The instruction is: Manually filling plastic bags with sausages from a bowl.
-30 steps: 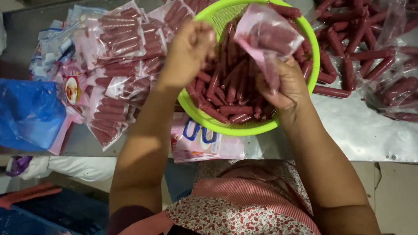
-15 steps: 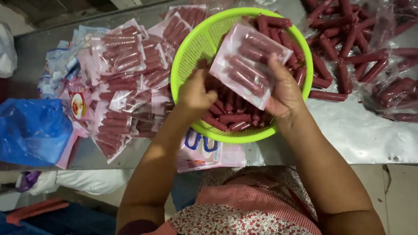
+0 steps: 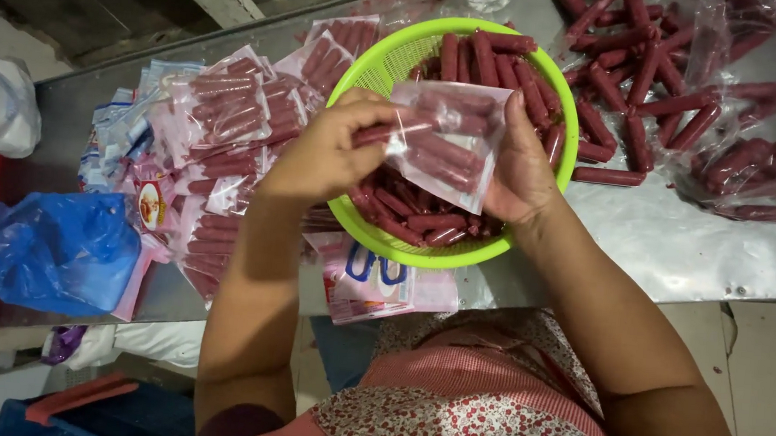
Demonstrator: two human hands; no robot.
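The left hand (image 3: 333,154) is pinching the near end of a single red sausage (image 3: 385,133) between thumb and fingers, at centre frame. The sausage's long axis is running roughly left to right, its far end entering the mouth of a clear plastic pouch (image 3: 449,144). The right hand (image 3: 521,168) is gripping the pouch along its right edge, palm turned toward the left. The pouch is a flat, glossy rectangle of thin film, slightly wrinkled, lying with its broad face up and its opening facing left; several smooth cylindrical sausages are lying inside, parallel to one another and tilted a little down to the right.

Both hands are working directly above a round lime-green plastic basket (image 3: 376,74) with a perforated wall, holding a loose heap of sausages. The basket is sitting on a dull metal worktop (image 3: 681,241). Left of the basket, filled pouches (image 3: 230,109) are lying overlapped in a pile. At the upper right, loose sausages (image 3: 639,72) are spreading over clear sheeting. A crumpled blue plastic bag (image 3: 62,252) is lying at the lower left.
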